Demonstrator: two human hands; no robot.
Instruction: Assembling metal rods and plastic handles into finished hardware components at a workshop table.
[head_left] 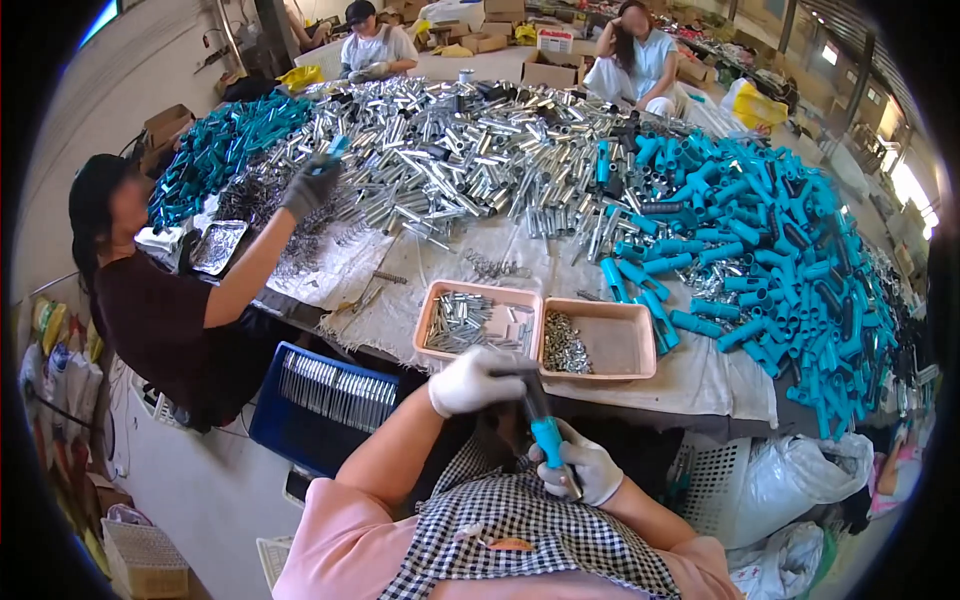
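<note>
Between my two gloved hands, close to my checked apron, is a teal-and-black tubular handle piece (545, 432). My left hand (472, 381), in a white glove, is closed around its black upper end. In a matching glove, my right hand (588, 467) grips the teal lower part, and a thin dark metal end pokes out below the fingers. Just beyond my hands, on the table edge, sit two pinkish trays. The left tray (430, 348) holds short metal pins; the right tray (628, 372) has small shiny metal parts heaped at its left side.
Silvery metal tubes (450, 160) cover the table's middle. Teal plastic housings (770, 260) pile up on the right, more teal pieces (225, 150) at far left. A blue crate (300, 430) stands below left. A co-worker (160, 300) reaches over the left side; two people sit beyond.
</note>
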